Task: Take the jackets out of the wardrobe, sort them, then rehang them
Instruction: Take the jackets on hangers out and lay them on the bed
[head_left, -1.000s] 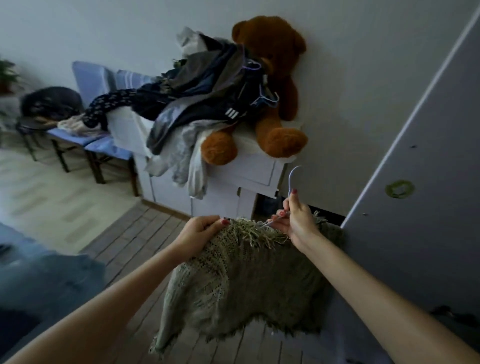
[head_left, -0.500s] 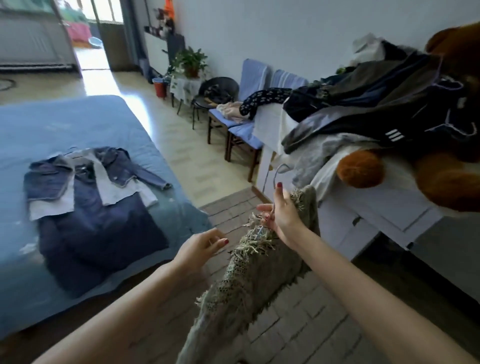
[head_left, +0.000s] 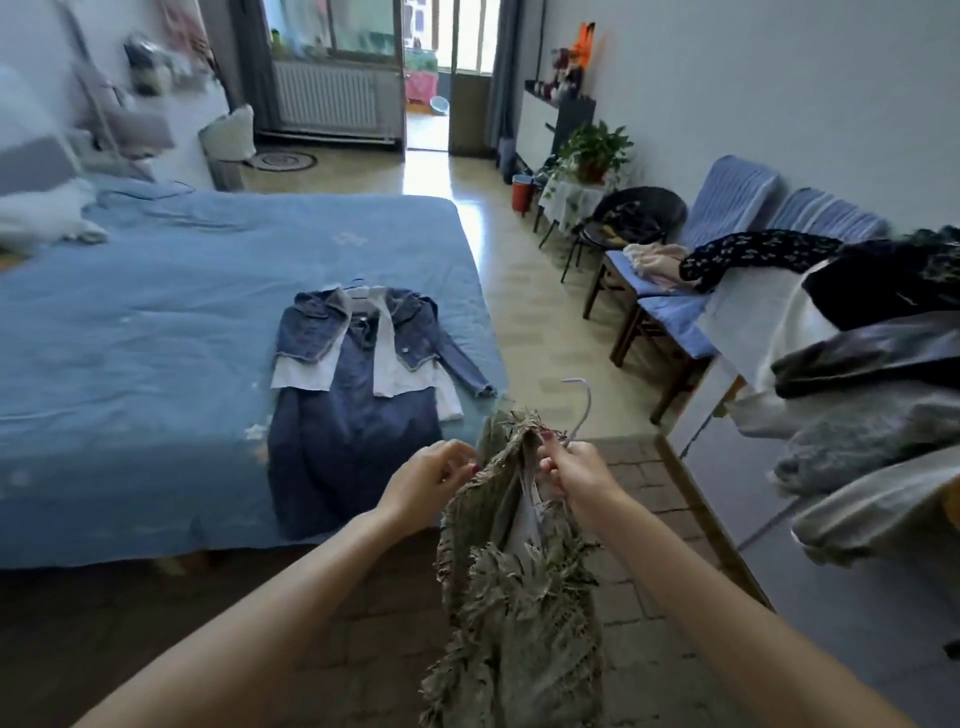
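Sorting: both hands, left (head_left: 429, 479) and right (head_left: 575, 472), gripping jacket (head_left: 519, 582) on hanger (head_left: 582, 410), lower centre. Next: onto bed (head_left: 156, 291).

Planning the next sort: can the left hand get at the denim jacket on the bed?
Probably yes: the denim jacket lies uncovered on the bed, nothing between, but the left hand is holding the green knit garment.

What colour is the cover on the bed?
Light blue, plain; the bed cover shows best in the head view.
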